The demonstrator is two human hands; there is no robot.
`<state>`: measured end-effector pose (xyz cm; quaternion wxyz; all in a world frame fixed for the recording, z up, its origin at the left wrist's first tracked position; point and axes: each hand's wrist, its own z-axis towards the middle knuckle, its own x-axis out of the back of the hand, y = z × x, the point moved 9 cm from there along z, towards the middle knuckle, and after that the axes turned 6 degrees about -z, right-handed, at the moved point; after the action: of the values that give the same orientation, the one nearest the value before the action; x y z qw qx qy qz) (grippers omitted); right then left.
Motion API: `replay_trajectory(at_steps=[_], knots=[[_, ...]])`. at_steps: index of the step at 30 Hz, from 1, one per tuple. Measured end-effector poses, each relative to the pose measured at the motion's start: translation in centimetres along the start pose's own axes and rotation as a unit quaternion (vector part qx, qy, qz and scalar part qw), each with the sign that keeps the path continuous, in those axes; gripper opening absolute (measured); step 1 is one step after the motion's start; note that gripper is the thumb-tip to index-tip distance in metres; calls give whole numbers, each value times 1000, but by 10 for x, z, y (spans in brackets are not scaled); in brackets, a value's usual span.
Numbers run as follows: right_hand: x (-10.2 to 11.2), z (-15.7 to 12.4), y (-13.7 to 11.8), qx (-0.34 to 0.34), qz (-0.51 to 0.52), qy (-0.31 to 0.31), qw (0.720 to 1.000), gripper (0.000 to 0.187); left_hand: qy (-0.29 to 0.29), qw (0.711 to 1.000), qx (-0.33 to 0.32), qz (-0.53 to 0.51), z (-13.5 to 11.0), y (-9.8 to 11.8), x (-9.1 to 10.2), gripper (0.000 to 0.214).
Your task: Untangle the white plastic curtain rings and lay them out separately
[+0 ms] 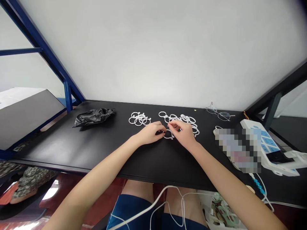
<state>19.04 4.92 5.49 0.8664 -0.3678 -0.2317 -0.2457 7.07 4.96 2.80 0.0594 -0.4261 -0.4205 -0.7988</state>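
Observation:
A single white ring (168,138) with a small knob stands between my two hands over the black table. My left hand (151,133) pinches its left side between thumb and fingers. Close against its upper right side is my right hand (182,131), thumb and fingertips drawn together; whatever lies between them is too small to make out. Behind and beside my right hand lies a loose heap of similar white rings (188,118), partly hidden by the fingers. Left of that, a smaller cluster of white rings (139,119) rests on the tabletop.
A crumpled black plastic bag (94,117) lies on the left of the table (79,140). Eyeglasses (224,116) sit at the back right. A blurred-out phone-like object (236,150), a power strip (261,137) and cables take up the right side. A white wall rises behind.

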Motion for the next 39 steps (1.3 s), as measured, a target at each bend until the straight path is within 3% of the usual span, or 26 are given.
replay_trajectory(at_steps=[24,32,39], knots=[[-8,-2,3,-29,-9,-33,999,10,-9,999,44,-16,3,-22,7,22],[-7,-1,2,-27,-13,-36,999,12,9,996,12,83,2,-15,6,28],[-10,-3,3,-31,-14,-44,998,12,-11,993,27,111,2,-20,4,29]])
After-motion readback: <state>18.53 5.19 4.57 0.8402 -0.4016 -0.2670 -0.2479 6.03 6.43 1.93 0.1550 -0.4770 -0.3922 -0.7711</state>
